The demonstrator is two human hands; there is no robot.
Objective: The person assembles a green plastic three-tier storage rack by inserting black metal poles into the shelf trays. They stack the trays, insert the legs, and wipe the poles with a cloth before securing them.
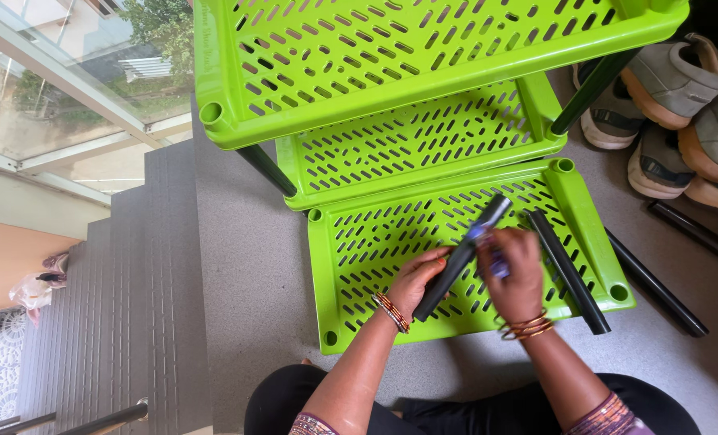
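Note:
My left hand point(417, 278) grips a black tube point(460, 258) near its lower end, holding it slantwise over a loose bright green perforated shelf point(359, 242) that lies on the grey landing. My right hand point(513, 272) holds the same tube higher up, with a small purple item pinched in its fingers against it. A second black tube point(568, 270) lies on the shelf just right of my right hand. Both wrists wear orange bangles.
An assembled green rack point(391, 105) with stacked shelves on dark posts stands beyond the loose shelf. Another black tube point(657, 282) lies on the floor at right. Several shoes point(673, 97) are piled at upper right. Grey stairs point(109, 306) drop away on the left beside a glass railing.

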